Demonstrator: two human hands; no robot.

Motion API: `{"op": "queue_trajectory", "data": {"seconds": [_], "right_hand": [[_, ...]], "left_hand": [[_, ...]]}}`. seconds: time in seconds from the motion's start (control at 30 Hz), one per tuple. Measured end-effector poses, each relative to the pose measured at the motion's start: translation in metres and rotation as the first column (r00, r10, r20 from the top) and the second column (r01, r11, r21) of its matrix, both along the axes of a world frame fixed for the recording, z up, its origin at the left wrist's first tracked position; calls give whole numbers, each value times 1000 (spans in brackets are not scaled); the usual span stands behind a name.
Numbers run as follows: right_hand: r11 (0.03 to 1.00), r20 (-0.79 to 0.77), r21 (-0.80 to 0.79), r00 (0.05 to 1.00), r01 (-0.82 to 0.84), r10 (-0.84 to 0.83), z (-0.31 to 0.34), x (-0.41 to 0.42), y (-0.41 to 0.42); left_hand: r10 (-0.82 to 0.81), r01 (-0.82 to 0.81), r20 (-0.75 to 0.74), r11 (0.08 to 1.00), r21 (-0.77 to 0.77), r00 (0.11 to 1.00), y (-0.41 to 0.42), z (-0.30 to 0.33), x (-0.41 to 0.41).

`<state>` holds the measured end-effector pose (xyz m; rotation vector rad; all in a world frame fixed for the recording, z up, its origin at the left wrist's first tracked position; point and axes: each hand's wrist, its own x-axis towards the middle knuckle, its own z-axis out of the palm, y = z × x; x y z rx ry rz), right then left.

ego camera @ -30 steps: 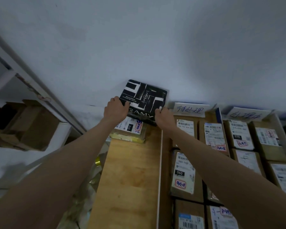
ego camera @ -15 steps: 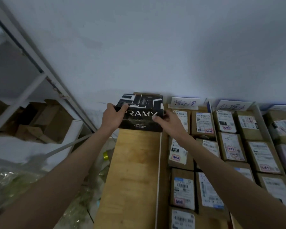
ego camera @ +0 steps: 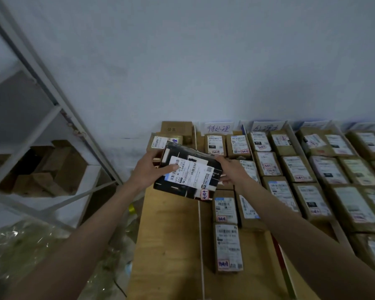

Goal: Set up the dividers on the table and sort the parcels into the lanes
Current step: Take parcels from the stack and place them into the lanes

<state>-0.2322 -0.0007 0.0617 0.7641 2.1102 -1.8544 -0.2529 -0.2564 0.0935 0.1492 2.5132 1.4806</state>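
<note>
A black box parcel (ego camera: 182, 187) with white shipping labels on its upturned face is held in the air over the far end of the wooden table (ego camera: 167, 245). My left hand (ego camera: 148, 169) grips its left edge, thumb lying across the label. My right hand (ego camera: 231, 169) holds its right edge. Behind it a brown parcel (ego camera: 160, 141) lies at the head of the leftmost lane. A thin white divider (ego camera: 200, 224) runs down the table between that lane and the lanes to the right, which hold several labelled brown parcels (ego camera: 227, 245).
Handwritten lane signs (ego camera: 218, 127) stand against the white wall at the table's back edge. A white metal shelf (ego camera: 41, 118) with cardboard boxes is on the left. Crumpled clear plastic (ego camera: 30, 245) lies on the floor beside the table.
The black box has been turned over, its printed face replaced by the labelled face, and drawn back from the far end of the lane toward me. The brown parcel behind it is now uncovered.
</note>
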Motion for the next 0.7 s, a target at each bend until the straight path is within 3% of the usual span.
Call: {"op": "queue_trajectory", "data": {"seconds": [0.1,0.3,0.43,0.6,0.7], "right_hand": [[999,-39,26,999,-22,23,5,20,-3],[920,-93,270,943,-286,320,16,64,-7],[859,-96,341,894,-383,437,12,83,-10],[799,-79,441,870,-408,487,8,97,-16],[804,-83,487,898,-341,432,4,101,-19]], "left_hand": [[2,-2,-25,1000,-13,1000,-5,3,9],[-80,73,-36,984,-164,996,-13,29,2],[-191,188,14,948,-255,982,-10,35,2],[-256,260,56,908,-328,965,-5,30,9],[-218,205,15,888,-412,976,-3,24,15]]}}
